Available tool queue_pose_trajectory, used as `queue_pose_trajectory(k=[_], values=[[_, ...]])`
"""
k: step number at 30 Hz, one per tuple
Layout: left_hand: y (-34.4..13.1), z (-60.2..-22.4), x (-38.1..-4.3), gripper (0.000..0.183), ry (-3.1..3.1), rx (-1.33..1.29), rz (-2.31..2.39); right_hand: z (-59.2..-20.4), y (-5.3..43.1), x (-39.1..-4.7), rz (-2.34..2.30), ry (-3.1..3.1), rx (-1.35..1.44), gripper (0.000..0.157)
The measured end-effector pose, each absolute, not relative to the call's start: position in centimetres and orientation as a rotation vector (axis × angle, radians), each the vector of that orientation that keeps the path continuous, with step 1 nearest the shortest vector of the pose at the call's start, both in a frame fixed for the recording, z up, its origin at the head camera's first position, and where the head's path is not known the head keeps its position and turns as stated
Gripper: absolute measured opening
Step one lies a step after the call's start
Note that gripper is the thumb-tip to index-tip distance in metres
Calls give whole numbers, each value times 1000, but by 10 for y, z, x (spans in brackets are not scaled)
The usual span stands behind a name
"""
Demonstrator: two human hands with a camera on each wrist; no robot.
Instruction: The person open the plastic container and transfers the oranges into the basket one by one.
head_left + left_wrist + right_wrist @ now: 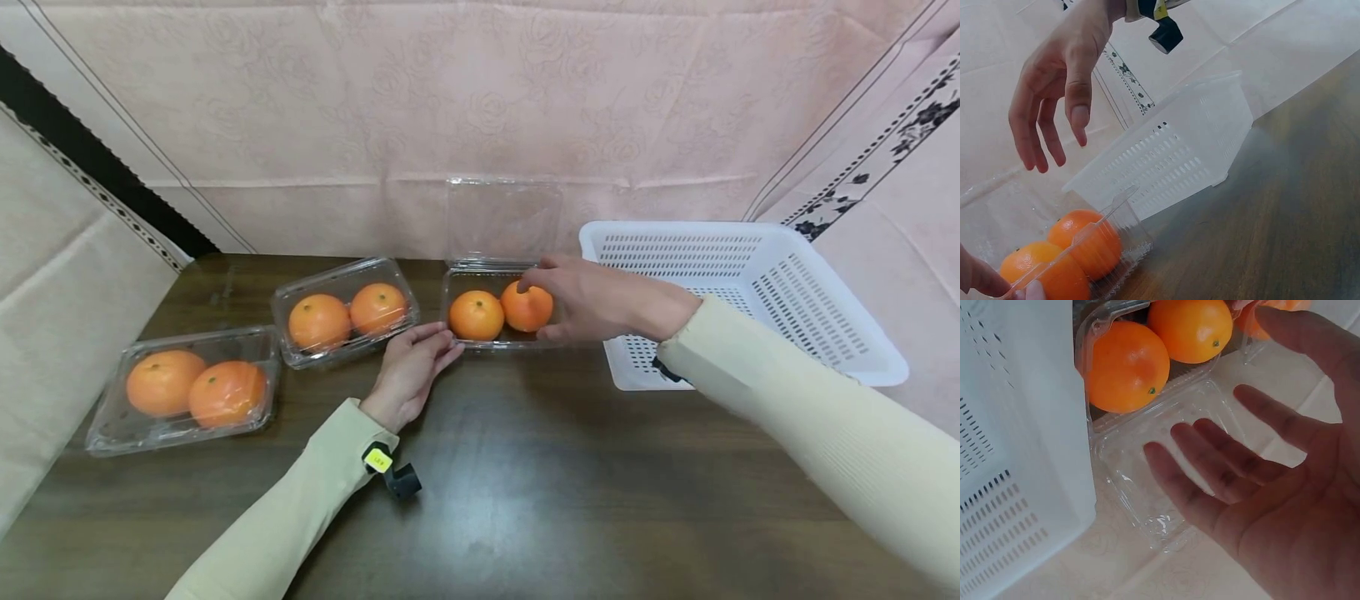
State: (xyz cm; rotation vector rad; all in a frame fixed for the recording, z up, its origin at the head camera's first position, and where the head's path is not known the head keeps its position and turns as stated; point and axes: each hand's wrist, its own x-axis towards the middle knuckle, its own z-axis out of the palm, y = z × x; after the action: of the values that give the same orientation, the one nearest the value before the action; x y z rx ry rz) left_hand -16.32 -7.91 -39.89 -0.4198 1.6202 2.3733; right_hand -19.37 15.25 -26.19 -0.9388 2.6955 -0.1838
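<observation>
A clear plastic clamshell box point(498, 344) sits at the back of the table, its lid point(504, 218) raised behind it. Two oranges lie side by side inside: a left orange point(476, 316) and a right orange point(528, 307). My left hand point(411, 367) pinches the box's front left rim between thumb and finger, as the left wrist view shows. Over the right end of the box, my right hand point(600, 298) has its fingers spread and loosely bent. In the right wrist view, a gap shows between these fingers and the oranges, and nothing is in the hand.
Two closed clear boxes, each with two oranges, stand on the left: a nearer box point(255, 329) and a farther-left box point(142, 442). A white perforated basket point(847, 312) stands at the right, under my right forearm. Pink cloth point(390, 100) hangs behind the table.
</observation>
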Motion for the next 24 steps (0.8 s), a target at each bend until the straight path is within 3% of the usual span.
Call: queue_pose_trajectory(k=[24], values=[[-80, -397, -163, 42, 1609, -434, 2348, -276, 150, -230, -96, 2626, -918, 55]])
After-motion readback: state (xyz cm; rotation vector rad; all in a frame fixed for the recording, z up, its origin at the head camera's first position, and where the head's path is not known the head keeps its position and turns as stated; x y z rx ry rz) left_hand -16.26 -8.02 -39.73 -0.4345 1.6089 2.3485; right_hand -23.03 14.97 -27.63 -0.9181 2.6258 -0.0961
